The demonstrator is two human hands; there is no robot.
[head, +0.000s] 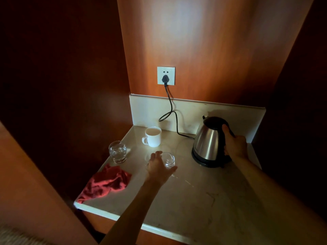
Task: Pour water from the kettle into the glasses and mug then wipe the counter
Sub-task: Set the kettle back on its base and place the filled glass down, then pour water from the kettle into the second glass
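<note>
At the left front of the tabletop (203, 200) we note a crumpled red cloth (108, 183), one corner hanging over the edge. Behind it, near the left edge, stands a clear glass (117, 152) holding water. Further back, close to the wall, sits a white mug (153, 137), handle turned left, filled with liquid. Right of the cloth, our left hand (159, 167) curls round a second glass (169, 159): fingers (156, 154) wrap its left side, the thumb lies along its near side, so the glass sits between them, resting on the tabletop; whether it holds water we cannot tell. A wet streak shows on the surface just right of this hand. On the wall above, a black plug sits in a white socket (166, 75), its cord (170, 106) running down to the kettle base. At far right, the steel kettle (208, 144) stands upright on its base, well apart from the held glass; our right hand (235, 144) grips its black handle, fingers closed round it.
</note>
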